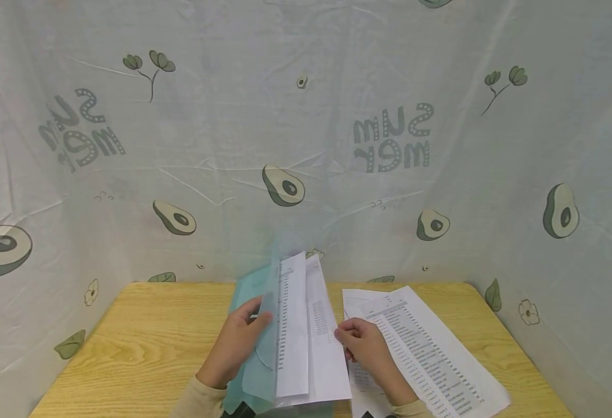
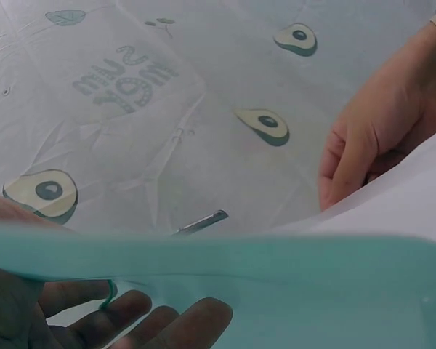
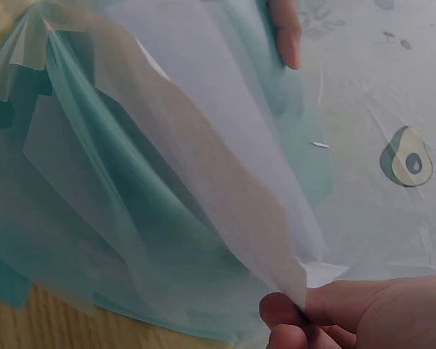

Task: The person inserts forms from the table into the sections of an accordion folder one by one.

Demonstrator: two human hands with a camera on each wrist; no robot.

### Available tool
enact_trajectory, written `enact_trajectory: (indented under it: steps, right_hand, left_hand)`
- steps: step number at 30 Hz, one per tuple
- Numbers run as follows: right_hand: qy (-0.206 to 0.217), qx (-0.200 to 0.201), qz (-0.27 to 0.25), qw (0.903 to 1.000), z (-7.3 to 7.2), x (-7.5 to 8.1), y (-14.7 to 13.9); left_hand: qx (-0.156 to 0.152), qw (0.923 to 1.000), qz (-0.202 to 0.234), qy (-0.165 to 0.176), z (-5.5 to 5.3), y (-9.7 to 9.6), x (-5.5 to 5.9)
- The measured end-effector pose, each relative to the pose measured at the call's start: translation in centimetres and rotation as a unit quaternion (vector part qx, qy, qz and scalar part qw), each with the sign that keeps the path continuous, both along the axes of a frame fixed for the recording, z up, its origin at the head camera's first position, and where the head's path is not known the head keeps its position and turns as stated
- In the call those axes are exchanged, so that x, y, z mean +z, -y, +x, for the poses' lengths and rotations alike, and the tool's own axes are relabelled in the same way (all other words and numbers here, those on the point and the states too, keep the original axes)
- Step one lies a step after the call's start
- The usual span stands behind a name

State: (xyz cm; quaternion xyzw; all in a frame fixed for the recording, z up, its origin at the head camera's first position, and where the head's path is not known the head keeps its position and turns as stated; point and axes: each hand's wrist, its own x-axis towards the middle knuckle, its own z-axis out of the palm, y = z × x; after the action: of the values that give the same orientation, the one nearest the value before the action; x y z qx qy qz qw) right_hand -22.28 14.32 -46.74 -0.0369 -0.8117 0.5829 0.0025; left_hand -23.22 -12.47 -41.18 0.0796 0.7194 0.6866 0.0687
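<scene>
A translucent teal plastic folder (image 1: pixel 248 290) stands partly opened at the middle of the table's front. My left hand (image 1: pixel 235 345) grips its cover, thumb on one face and fingers on the other; several of those fingers (image 2: pixel 203 320) show in the left wrist view. Printed white sheets (image 1: pixel 291 337) lie within the folder's plastic leaves. My right hand (image 1: pixel 366 348) pinches the right edge of a white printed sheet (image 1: pixel 329 360) between thumb and fingertips. In the right wrist view that paper (image 3: pixel 254 196) bends up from the teal leaves (image 3: pixel 131 189) to the pinch.
Loose printed sheets (image 1: pixel 431 348) overlap on the right part of the wooden table (image 1: pixel 149 325), under and beside my right forearm. A pale curtain (image 1: pixel 233 116) with avocado prints hangs behind the table and along both sides. A small shiny strip (image 2: pixel 201 222) shows past the folder's edge.
</scene>
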Motion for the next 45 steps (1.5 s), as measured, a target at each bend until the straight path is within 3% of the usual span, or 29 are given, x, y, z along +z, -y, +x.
enact_trajectory:
  steps: [12,24,32,45]
  right_hand:
    - [-0.018,0.041,0.006,0.9990,0.3,-0.6,1.5]
    - [0.038,0.112,-0.009,0.9929,0.6,0.4,0.0]
    - [0.028,0.064,-0.035,0.9969,0.7,0.9,0.1]
    - [0.024,0.076,-0.040,0.9960,0.7,-0.2,1.7]
  left_hand:
    - [-0.014,0.9998,-0.008,-0.012,0.1,-0.5,-0.3]
    - [0.018,0.9998,0.000,-0.002,0.0,0.3,0.2]
    - [0.024,0.9997,0.001,-0.003,-0.1,0.4,0.3]
    - [0.013,0.9999,-0.010,-0.001,0.1,-0.3,0.2]
